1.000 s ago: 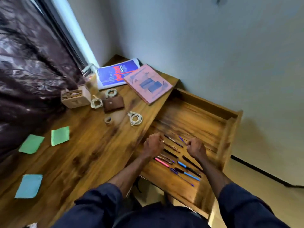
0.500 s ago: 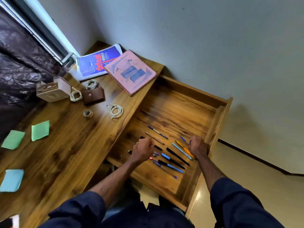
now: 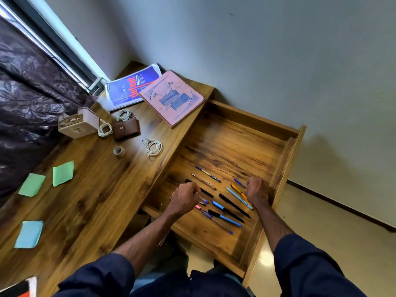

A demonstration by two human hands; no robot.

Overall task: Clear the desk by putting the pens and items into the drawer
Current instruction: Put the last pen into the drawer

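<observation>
Purple-tipped pen [image 3: 205, 200] is being pinched by curled left hand [image 3: 184, 199] in drawer [image 3: 285, 159]; right hand [image 3: 256, 192] curled, grip cannot be told.

Both arms reach fwd and down, roughly parallel, hands apart.
L hand [image 3: 184, 198]: back of hand up, fingers [image 3: 192, 189] curled in toward palm, loose fist, knuckles pointing away from body. Can't tell if anything is held inside.
R hand [image 3: 256, 190]: also back up, fingers [image 3: 249, 185] curled under, wrist slightly bent. Grip contents hidden too.
L forearm [image 3: 145, 239] bare, angled up-right from elbow. R forearm [image 3: 270, 224] bare, angled up-left.
Dark navy sleeves [image 3: 96, 275] cover both upper arms, ending near elbows.
</observation>
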